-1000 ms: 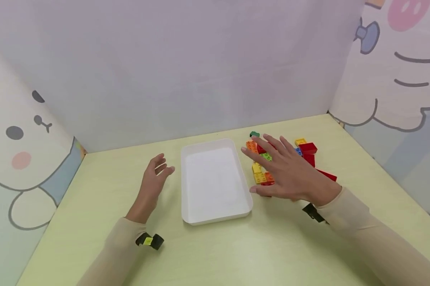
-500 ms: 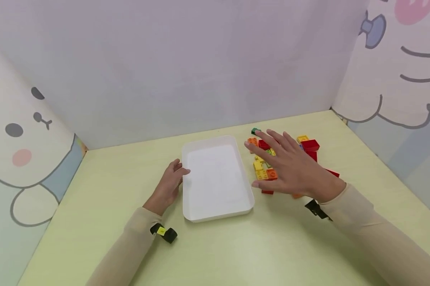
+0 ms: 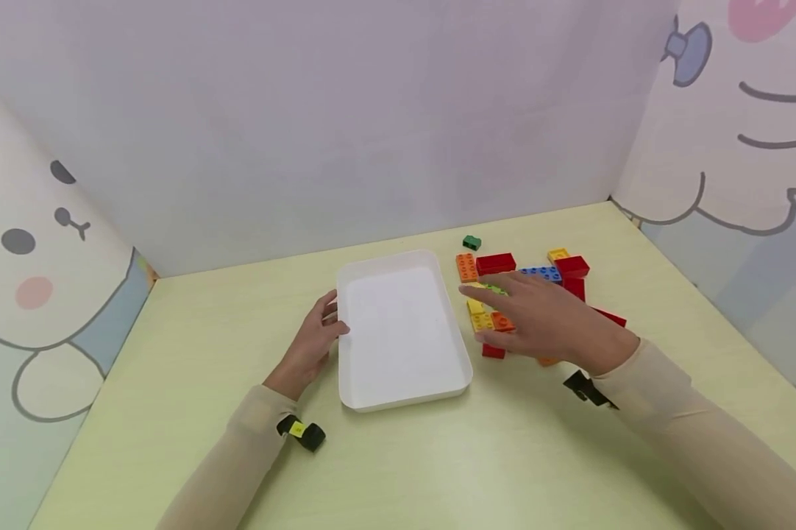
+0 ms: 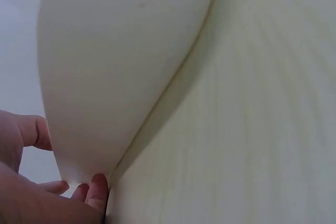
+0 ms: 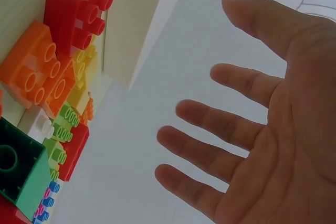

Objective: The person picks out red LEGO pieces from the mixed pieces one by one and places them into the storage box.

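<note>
Four fingers (image 5: pixel 220 123) and the thumb of the right hand (image 3: pixel 546 316) are extended and spread well apart, holding nothing. They reach over the toy building bricks, palm facing the tray side, with a gap to the bricks in the right wrist view. The left hand (image 3: pixel 310 342) pinches the near-side wall of the white tray (image 3: pixel 404 403), thumb over the rim on the inner face and fingers bent against the outside.

The tray lies flat on the pale yellow worktop (image 3: pixel 404 471), between the two hands, its long sides running away from the person. Just to its right, the bricks lie in a loose cluster, partly hidden by the right hand. An orange brick (image 3: pixel 466 267) is close to the tray's far right corner, with a dark red brick (image 3: pixel 496 263) beside it. A small dark green brick (image 3: pixel 471 242) lies apart, farther back. Yellow bricks (image 3: pixel 481 322) and a blue brick (image 3: pixel 540 273) are also visible, and more red pieces are on the far right. In the right wrist view, a green brick (image 5: pixel 21 163) shows its hollow underside, near a white brick (image 5: pixel 35 123).

Both arms wear beige sleeves (image 3: pixel 696 427), with a black wrist camera (image 3: pixel 301 433) at each cuff. Beyond the worktop hangs a plain pale lilac backdrop (image 3: pixel 371 132), flanked by side panels (image 3: pixel 40 294) printed with cartoon animals.
</note>
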### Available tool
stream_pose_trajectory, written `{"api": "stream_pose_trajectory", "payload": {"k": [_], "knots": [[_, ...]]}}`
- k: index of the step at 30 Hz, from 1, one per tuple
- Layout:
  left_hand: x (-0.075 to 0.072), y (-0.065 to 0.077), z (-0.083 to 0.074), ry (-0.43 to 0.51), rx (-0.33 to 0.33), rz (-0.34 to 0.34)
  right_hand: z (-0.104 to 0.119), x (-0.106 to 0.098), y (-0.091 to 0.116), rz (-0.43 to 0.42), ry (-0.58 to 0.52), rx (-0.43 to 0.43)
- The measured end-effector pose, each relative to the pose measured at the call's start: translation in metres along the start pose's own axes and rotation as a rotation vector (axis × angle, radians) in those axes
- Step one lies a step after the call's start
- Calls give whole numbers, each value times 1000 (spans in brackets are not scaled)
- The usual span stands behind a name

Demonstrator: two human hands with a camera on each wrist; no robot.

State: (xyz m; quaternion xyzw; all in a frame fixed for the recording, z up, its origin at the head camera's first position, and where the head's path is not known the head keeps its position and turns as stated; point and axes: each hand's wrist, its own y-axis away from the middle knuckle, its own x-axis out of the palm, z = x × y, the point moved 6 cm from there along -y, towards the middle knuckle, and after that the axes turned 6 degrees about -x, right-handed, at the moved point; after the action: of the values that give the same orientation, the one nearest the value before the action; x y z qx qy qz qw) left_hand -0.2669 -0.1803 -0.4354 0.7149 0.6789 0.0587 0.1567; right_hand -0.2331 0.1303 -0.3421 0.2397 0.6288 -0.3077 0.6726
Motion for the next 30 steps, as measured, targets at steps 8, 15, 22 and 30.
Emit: {"api": "stream_pose_trajectory", "payload": {"k": [8,15,22,30], "knots": [[-1,3,-2,0,8,26,3,20,-2,110,-34,29],[-1,4,-2,-15,-2,32,5,37,-6,163,-19,-21],[-1,5,-2,-8,-3,48,5,46,-7,212,-40,-25],[-3,3,0,54,-14,98,4,53,-7,265,-57,-18]]}}
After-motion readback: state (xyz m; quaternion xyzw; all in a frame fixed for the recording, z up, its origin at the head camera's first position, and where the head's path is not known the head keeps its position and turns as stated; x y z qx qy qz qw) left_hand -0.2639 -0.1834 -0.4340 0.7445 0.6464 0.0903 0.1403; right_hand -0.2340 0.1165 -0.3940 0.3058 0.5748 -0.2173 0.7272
